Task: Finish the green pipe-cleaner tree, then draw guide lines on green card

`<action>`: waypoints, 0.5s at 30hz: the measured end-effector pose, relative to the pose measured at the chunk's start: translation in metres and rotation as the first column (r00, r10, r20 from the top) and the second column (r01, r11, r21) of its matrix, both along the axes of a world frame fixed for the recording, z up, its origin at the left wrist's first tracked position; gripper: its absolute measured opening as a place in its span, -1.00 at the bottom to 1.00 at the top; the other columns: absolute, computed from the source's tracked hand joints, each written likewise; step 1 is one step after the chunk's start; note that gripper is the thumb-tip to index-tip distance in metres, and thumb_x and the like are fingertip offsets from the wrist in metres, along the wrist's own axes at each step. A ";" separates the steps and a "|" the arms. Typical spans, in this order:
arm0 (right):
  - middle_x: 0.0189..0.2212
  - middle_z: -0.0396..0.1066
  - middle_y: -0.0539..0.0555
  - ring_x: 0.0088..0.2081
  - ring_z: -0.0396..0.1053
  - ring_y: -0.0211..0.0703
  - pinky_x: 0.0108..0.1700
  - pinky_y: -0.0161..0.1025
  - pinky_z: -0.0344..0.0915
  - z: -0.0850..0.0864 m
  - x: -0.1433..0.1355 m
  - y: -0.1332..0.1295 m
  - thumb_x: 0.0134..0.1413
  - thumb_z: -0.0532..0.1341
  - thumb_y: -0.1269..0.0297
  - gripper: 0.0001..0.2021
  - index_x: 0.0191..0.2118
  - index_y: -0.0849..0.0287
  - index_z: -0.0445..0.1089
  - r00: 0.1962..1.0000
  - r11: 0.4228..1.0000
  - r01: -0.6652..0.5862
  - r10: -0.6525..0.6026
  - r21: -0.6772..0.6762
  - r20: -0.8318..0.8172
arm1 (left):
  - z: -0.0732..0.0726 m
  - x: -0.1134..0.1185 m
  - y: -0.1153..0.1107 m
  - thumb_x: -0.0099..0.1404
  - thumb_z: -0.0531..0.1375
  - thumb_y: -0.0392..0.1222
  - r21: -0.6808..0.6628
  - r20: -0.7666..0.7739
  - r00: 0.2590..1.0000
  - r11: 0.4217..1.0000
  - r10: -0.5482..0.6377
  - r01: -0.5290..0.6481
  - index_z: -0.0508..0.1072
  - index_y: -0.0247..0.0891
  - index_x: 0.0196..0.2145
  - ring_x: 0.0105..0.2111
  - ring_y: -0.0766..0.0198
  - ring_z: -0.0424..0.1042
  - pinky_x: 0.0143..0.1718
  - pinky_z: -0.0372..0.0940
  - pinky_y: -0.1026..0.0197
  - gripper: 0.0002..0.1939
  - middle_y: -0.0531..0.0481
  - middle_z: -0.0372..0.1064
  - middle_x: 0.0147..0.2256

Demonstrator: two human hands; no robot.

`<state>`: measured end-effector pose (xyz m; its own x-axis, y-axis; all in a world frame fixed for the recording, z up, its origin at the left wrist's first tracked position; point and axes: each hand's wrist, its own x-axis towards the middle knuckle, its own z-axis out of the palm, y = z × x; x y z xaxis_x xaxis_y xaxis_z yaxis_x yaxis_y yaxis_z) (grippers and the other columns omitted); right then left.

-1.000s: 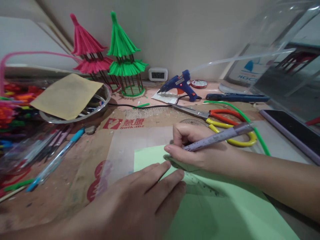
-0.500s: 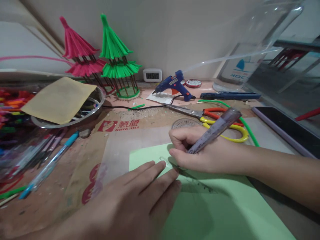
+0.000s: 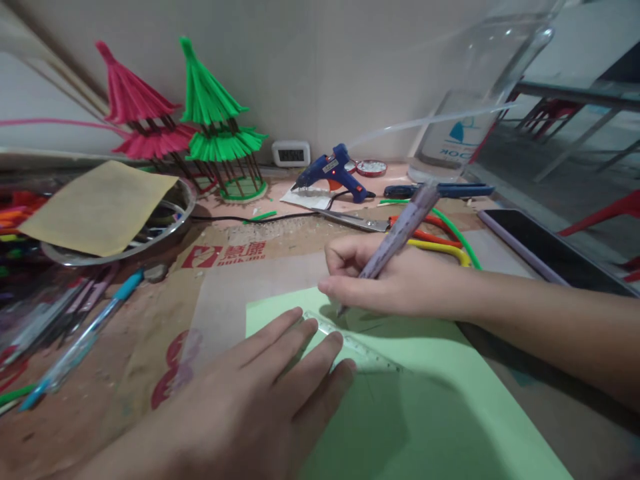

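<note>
My right hand point(image 3: 385, 277) grips a purple patterned pen point(image 3: 400, 233), its tip just above or on a sheet of light green paper point(image 3: 440, 413); I cannot tell if it touches. Faint drawn lines show near the tip. My left hand point(image 3: 280, 380) lies flat with fingers stretched out, pressing a clear set square point(image 3: 370, 353) against the paper. The fingers cover part of the set square. Behind my right hand, scissors point(image 3: 357, 221) with orange and yellow handles lie partly hidden.
A blue glue gun point(image 3: 333, 170) with a lit red light rests on white paper, its black cord running left. Pink point(image 3: 133, 93) and green point(image 3: 213, 93) pagoda models stand behind. A phone point(image 3: 555, 250) lies right, a metal bowl point(image 3: 187, 207) and pens point(image 3: 95, 333) left.
My right hand has lifted a little and the pen has moved back from the set square's edge, uncovering more of it. My left hand stays on it. The whole view has shifted slightly.
</note>
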<state>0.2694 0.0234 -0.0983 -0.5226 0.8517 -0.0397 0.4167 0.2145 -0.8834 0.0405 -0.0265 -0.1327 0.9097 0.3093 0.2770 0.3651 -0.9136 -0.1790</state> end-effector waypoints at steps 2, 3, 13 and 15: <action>-0.62 0.27 -0.15 -0.59 0.19 -0.36 -0.52 -0.38 0.06 0.003 0.005 -0.004 0.20 0.27 0.13 -0.75 -0.38 0.13 0.27 0.999 0.996 0.018 -0.020 -0.085 -0.026 | -0.001 0.000 0.001 0.53 -0.01 -0.23 -0.026 0.007 1.000 1.000 -0.014 0.014 0.49 -0.09 0.09 0.04 0.20 0.44 0.34 0.13 0.07 -0.65 0.08 0.51 0.07; -0.62 0.31 -0.14 -0.59 0.23 -0.35 -0.53 -0.38 0.09 0.003 0.008 -0.008 0.22 0.27 0.05 -0.73 -0.33 0.13 0.29 0.998 0.992 0.022 -0.030 -0.124 -0.060 | -0.002 0.000 0.002 0.53 0.01 -0.20 -0.058 0.015 1.000 0.998 -0.013 0.014 0.48 -0.10 0.12 0.06 0.21 0.44 0.34 0.14 0.08 -0.67 0.07 0.50 0.09; -0.43 0.45 0.02 -0.39 0.46 -0.19 -0.40 -0.31 0.31 -0.009 0.022 -0.051 0.23 0.23 -0.17 -0.59 -0.22 0.13 0.28 0.971 0.976 0.026 -0.077 -0.217 -0.228 | 0.001 -0.001 0.008 0.52 -0.01 -0.33 -0.263 0.039 0.999 0.964 -0.025 0.034 0.43 -0.08 0.20 0.16 0.25 0.44 0.30 0.26 0.16 -0.58 0.09 0.42 0.21; -0.47 0.42 -0.03 -0.45 0.42 -0.23 -0.45 -0.34 0.27 -0.012 0.019 -0.048 0.27 0.24 -0.05 -0.68 -0.22 0.10 0.25 0.960 0.968 0.050 -0.115 -0.247 -0.254 | 0.004 -0.001 0.010 0.50 0.00 -0.35 -0.181 0.029 0.998 0.981 -0.062 0.067 0.46 -0.10 0.15 0.13 0.26 0.46 0.33 0.22 0.14 -0.60 0.09 0.42 0.21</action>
<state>0.2883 -0.0246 -0.1104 -0.4700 0.8751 -0.1151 0.1687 -0.0389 -0.9849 0.0396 -0.0168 -0.1284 0.9233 0.2974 0.2431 0.3067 -0.9518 -0.0002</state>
